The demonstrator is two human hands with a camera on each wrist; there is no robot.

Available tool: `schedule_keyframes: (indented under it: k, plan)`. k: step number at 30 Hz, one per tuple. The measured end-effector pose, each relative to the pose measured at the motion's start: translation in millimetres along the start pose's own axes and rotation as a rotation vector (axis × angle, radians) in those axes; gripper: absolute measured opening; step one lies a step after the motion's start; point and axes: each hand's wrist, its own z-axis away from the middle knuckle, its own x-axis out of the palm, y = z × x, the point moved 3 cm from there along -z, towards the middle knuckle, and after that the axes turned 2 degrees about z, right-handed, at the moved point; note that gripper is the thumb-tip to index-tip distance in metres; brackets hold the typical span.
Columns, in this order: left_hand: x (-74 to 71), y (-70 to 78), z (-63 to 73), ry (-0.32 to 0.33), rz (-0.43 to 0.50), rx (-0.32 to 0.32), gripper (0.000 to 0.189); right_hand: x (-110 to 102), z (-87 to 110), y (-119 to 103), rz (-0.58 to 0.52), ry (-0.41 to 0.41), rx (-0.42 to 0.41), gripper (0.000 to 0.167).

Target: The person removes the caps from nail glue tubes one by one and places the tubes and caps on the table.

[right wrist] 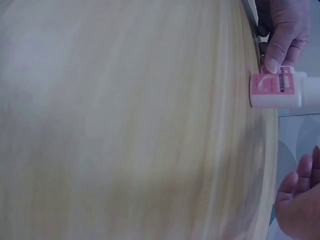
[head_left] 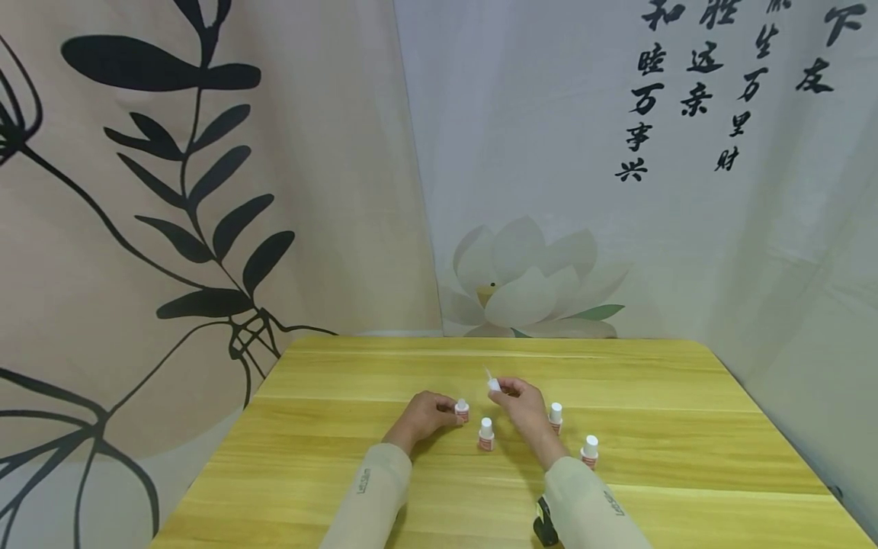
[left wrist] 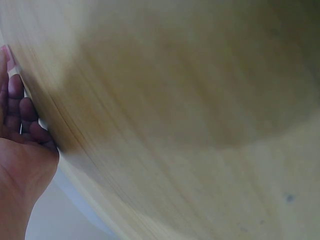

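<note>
My left hand [head_left: 427,415] pinches a small white bottle [head_left: 462,412] with a pink-red label, standing upright at the table. Its top is shorter and narrower than the tops of the other bottles. In my right hand [head_left: 523,406] is a white cap [head_left: 493,385] with a thin pale stem pointing up, pinched between thumb and fingers. One capped bottle [head_left: 486,435] stands between the hands, nearer me. In the right wrist view, my left thumb [right wrist: 275,59] lies against the label of the held bottle, partly behind another bottle [right wrist: 275,91]. The left wrist view shows only my left hand's curled fingers [left wrist: 27,107] beside a pink edge.
Two more capped bottles, one beside my right wrist [head_left: 556,413] and one by the right forearm [head_left: 590,450], stand on the wooden table [head_left: 686,427]. A dark object [head_left: 545,523] shows beside the right sleeve. Behind the table hangs a printed curtain [head_left: 343,191].
</note>
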Motion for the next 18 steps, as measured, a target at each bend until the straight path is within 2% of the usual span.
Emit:
schedule_keyframes:
  k: [18]
  plan:
    - [0.9,-2.9,-0.5,-0.003,0.016,0.008,0.019,-0.1,0.5,1.8,0.046,0.006,-0.002,0.028]
